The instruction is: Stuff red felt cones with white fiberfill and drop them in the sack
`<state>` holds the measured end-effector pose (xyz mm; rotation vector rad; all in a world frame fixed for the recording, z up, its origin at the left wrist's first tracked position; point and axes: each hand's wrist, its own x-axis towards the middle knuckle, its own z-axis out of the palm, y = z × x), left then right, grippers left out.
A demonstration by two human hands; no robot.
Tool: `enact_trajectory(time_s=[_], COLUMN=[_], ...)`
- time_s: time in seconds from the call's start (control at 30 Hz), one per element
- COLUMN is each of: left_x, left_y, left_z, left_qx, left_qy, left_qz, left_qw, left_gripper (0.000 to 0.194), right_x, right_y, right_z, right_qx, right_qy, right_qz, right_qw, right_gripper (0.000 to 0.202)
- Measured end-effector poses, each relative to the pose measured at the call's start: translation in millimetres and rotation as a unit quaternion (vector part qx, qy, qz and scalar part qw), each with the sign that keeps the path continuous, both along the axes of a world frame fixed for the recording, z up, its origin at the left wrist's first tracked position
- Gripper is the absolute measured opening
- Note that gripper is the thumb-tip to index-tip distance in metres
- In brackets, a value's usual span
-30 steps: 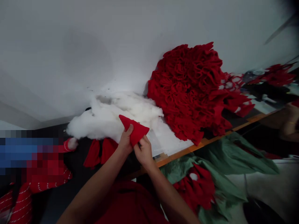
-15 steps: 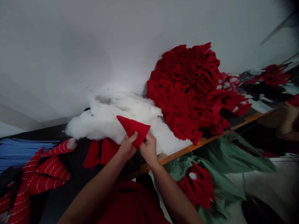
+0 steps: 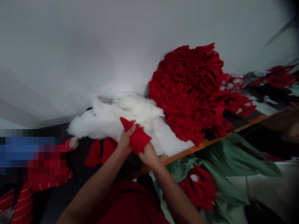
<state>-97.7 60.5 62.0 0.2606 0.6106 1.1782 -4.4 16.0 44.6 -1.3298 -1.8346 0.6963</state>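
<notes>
A small red cone-shaped felt hat [image 3: 139, 139] is in front of me, its tip pointing up and left. My left hand [image 3: 126, 140] is wrapped around its middle, thumb on the near side and fingertips showing past the far edge. My right hand [image 3: 148, 154] is at the wide lower end, with its fingers out of sight inside the opening. Whether those fingers hold anything is hidden. Just behind the hat lies a heap of white fluffy stuffing [image 3: 98, 119]. Two red cone-shaped pieces [image 3: 93, 153] lie on the dark table left of my hands.
A large pile of red felt pieces [image 3: 187, 90] rises against the wall to the right. The table's wooden edge [image 3: 182, 156] runs below it. A green bag [image 3: 235, 161] with red items hangs beside the edge. Red striped pieces [image 3: 24, 202] are at left, partly pixelated.
My left hand has moved up around the hat, its fingers now wrapping behind it. My right hand has gone from pinching the rim to inside the opening, and the hat has turned slightly.
</notes>
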Motion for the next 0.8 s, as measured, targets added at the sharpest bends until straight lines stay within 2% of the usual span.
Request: enact_trajectory(time_s=[0.17,0.23,0.33,0.43,0.53,0.6,0.73,0.8], left_x=[-3,-4,-7,-10,-11,-9,0,4], left_y=[4,5,4,6,11,13,7,2], left_z=[-2.5,-2.3,0.2,4.8,9.0,9.9,7.9,7.1], left_qx=[-0.043,-0.033,-0.001,-0.015,-0.064,-0.079,-0.054,-0.034], left_qy=[-0.022,-0.015,-0.002,0.004,0.003,0.000,0.006,0.021], left_qz=[0.014,0.016,-0.009,-0.046,-0.052,-0.043,-0.045,-0.049], left_qw=[0.999,0.999,1.000,0.999,0.997,0.996,0.998,0.998], left_gripper=[0.029,0.031,0.034,0.035,0.034,0.036,0.039,0.040], right_x=[-2,-3,0,4,4,1,-1,-1], right_y=[-7,-8,-5,-4,-10,-14,-12,-6], right_z=[-8.1,-7.7,-3.1,-2.1,-9.6,-16.3,-25.9,-30.4], right_qx=[0.100,0.122,0.097,0.090,0.133,0.145,0.083,0.053], right_qy=[-0.069,-0.063,-0.071,-0.129,-0.185,-0.188,-0.151,-0.100], right_qz=[-0.074,-0.074,-0.001,0.060,-0.012,-0.059,-0.012,-0.025], right_qw=[0.990,0.988,0.993,0.986,0.974,0.970,0.985,0.993], right_gripper=[0.038,0.039,0.041,0.041,0.040,0.041,0.045,0.050])
